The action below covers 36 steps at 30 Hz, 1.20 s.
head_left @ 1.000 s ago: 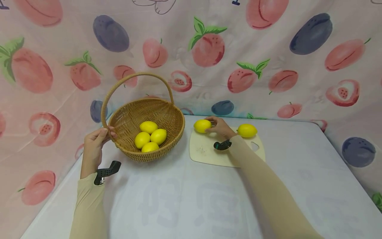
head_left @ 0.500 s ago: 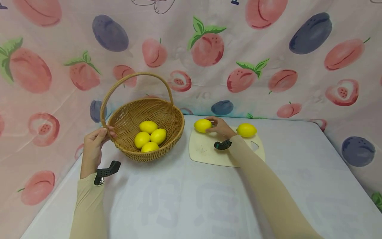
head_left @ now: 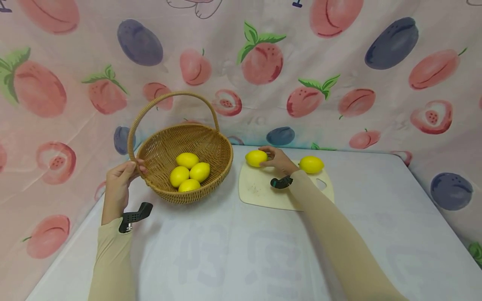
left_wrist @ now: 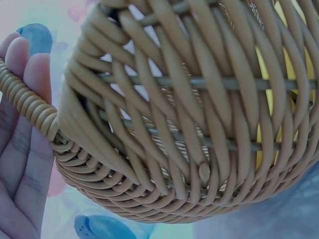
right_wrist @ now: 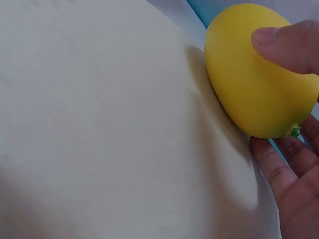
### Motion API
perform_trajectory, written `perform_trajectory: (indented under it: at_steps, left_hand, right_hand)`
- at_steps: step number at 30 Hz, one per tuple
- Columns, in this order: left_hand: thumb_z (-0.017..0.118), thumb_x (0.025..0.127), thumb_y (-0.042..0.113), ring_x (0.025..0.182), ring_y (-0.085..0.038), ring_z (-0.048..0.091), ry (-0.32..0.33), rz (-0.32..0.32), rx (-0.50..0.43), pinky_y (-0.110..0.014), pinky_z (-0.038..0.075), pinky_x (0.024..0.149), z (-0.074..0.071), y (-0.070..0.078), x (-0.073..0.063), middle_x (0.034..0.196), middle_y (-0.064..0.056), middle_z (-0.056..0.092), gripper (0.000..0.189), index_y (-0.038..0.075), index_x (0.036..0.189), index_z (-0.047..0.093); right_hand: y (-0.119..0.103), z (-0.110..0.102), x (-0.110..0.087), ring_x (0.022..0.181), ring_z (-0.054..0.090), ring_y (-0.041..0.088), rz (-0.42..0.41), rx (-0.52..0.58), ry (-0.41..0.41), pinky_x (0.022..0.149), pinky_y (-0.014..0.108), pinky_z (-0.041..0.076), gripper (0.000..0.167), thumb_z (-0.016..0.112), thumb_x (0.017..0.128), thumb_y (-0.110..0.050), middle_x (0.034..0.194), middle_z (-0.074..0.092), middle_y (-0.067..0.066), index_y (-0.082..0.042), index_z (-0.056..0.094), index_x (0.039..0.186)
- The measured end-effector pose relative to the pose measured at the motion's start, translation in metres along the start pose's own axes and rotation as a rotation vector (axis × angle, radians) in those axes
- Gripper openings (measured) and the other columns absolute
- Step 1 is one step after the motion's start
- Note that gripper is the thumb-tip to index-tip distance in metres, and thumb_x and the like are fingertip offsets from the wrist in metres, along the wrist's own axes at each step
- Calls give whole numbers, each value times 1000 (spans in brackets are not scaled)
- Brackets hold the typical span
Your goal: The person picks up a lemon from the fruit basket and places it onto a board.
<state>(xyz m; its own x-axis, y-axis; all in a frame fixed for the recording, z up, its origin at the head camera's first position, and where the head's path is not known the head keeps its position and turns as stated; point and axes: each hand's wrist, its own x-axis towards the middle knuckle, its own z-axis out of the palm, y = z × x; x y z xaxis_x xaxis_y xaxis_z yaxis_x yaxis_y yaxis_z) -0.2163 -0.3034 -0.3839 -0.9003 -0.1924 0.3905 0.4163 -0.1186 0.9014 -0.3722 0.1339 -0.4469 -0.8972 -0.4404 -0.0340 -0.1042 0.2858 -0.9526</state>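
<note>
My left hand [head_left: 122,179] grips the wicker basket [head_left: 180,138] where its handle meets the rim, and the fingers wrap the coiled handle [left_wrist: 25,99] in the left wrist view. Several yellow lemons [head_left: 189,172] lie inside the basket, which tilts toward me. At the far left corner of the cutting board [head_left: 260,192], my right hand [head_left: 278,161] holds a lemon [head_left: 256,158]. The right wrist view shows the thumb on top of this lemon [right_wrist: 254,74] and the other fingers beneath and behind it. A second lemon [head_left: 311,164] rests on the board's far right part.
A white cloth covers the table [head_left: 211,251]. Behind it hangs a fruit-printed curtain [head_left: 226,54], close to the basket and the board's far edge. The right forearm [head_left: 335,230] crosses over the board's near right side, next to its handle hole [head_left: 321,184].
</note>
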Motion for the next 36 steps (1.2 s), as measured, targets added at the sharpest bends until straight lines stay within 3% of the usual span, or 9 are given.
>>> perform_trajectory:
  at_steps: [10,23,36]
  left_hand:
    - [53,95,12,73,-6,67,-17,3,-20,-15,54,73,1,1,0,77,3,70,21,6,86,71]
    - [52,95,12,72,-6,67,-28,7,-20,-15,54,72,-1,0,0,74,3,70,22,8,86,71]
    - [52,95,12,72,-5,67,-21,10,-8,-15,54,72,-1,1,0,74,3,70,21,6,87,70]
  right_hand:
    - [-1,-1,-1,132,40,33,9,8,13,111,46,35,56,65,85,-2,144,41,14,-6,44,136]
    - [-1,-2,-2,134,38,36,-11,-9,-51,110,48,35,56,63,86,0,145,38,18,-2,41,138]
    - [3,-3,2,135,37,34,-12,0,-31,112,46,33,57,64,87,-3,147,37,15,-6,41,139]
